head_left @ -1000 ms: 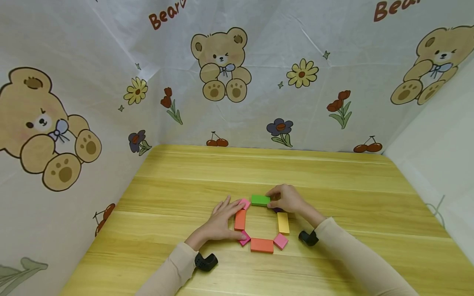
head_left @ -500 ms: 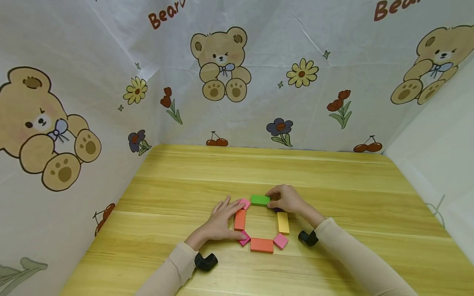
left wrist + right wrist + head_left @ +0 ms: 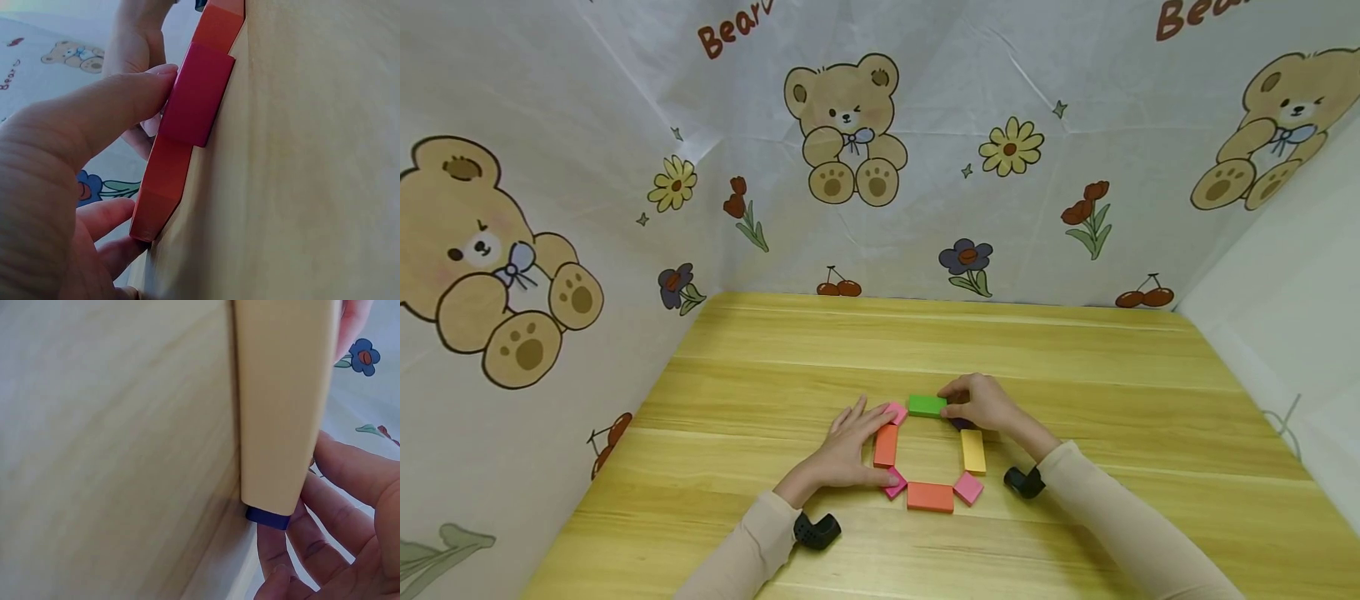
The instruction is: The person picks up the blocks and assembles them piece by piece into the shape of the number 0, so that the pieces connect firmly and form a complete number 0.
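Small coloured blocks form a ring on the wooden table. My left hand point(image 3: 848, 450) spreads over its left side, with the thumb touching a magenta block point(image 3: 199, 94) and a fingertip on a pink block point(image 3: 898, 412). Between those two lies an orange-red block point(image 3: 885, 447). At the far right corner my right hand point(image 3: 987, 405) pinches a dark purple-blue block point(image 3: 269, 517), mostly hidden by the fingers. Left of that hand is a green block point(image 3: 927, 406); nearer me lies a yellow block point(image 3: 973, 452), which looms large in the right wrist view.
Another orange-red block point(image 3: 930, 497) and a pink block point(image 3: 968, 489) make up the near side of the ring. Behind the wooden table point(image 3: 775, 350) hangs a white cloth point(image 3: 917, 225) printed with bears and flowers. A pale wall surface point(image 3: 1285, 275) borders the right.
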The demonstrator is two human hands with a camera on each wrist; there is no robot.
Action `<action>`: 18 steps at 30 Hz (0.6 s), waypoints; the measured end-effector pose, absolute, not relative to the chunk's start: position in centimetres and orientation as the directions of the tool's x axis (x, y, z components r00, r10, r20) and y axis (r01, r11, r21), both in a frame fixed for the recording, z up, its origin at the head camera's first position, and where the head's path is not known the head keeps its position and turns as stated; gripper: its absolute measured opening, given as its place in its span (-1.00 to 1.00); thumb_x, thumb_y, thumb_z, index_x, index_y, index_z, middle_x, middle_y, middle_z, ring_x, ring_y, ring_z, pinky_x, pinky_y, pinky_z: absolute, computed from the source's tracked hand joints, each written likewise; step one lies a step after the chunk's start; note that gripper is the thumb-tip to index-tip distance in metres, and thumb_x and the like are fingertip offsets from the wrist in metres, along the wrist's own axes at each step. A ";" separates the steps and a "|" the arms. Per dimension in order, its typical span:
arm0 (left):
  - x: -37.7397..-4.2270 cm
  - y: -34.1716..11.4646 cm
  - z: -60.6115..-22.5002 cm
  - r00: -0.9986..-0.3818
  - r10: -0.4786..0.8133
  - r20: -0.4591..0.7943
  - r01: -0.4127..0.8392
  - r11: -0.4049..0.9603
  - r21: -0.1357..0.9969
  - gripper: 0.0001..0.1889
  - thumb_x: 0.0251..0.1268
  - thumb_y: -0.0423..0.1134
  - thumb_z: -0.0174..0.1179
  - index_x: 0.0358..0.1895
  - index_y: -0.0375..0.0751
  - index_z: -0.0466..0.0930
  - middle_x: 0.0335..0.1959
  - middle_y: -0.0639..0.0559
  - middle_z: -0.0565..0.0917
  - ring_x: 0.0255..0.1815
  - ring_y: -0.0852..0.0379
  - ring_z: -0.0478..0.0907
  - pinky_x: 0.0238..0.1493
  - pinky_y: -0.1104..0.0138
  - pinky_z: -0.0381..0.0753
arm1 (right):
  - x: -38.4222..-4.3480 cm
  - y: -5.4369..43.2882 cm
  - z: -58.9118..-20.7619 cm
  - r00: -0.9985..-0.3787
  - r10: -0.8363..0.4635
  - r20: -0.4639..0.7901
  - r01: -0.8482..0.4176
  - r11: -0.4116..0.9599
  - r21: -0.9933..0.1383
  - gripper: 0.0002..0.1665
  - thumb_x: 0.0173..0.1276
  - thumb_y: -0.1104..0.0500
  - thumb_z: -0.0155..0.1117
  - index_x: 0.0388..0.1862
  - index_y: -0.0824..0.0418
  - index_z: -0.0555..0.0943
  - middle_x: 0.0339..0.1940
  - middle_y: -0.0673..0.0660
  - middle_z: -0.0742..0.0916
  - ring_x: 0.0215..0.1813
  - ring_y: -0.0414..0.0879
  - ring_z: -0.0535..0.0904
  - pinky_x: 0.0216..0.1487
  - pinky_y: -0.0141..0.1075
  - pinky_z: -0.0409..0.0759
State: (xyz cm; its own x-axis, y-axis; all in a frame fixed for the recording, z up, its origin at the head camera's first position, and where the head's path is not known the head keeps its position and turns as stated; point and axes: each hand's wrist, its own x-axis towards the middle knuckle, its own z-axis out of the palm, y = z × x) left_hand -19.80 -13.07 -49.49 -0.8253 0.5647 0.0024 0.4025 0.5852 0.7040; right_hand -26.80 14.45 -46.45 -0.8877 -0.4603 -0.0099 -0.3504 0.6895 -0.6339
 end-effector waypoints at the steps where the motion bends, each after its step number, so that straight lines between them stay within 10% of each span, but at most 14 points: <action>1: -19.8 -13.1 -49.5 -0.826 0.563 0.001 0.401 0.587 0.703 0.02 0.00 0.16 0.44 0.54 -0.03 0.13 0.58 0.02 0.09 0.62 -0.17 -0.36 0.50 -0.18 -0.35 | -26.8 14.5 -46.5 -0.889 -0.459 -0.010 -0.349 0.690 -0.634 -0.68 0.24 0.19 0.42 -0.04 0.27 0.72 -0.16 0.15 0.78 -0.16 -0.05 0.67 -0.11 -0.17 0.63; 18: -19.8 -13.2 -49.8 -0.817 0.576 0.008 0.417 0.581 0.699 0.03 0.02 0.15 0.42 0.55 -0.05 0.10 0.59 0.00 0.07 0.62 -0.17 -0.38 0.50 -0.18 -0.35 | -25.2 17.3 -45.3 -0.927 -0.374 0.027 -0.286 0.659 -0.695 -0.62 0.33 0.11 0.34 0.05 0.29 0.68 0.00 0.23 0.74 -0.03 0.09 0.63 -0.03 -0.06 0.61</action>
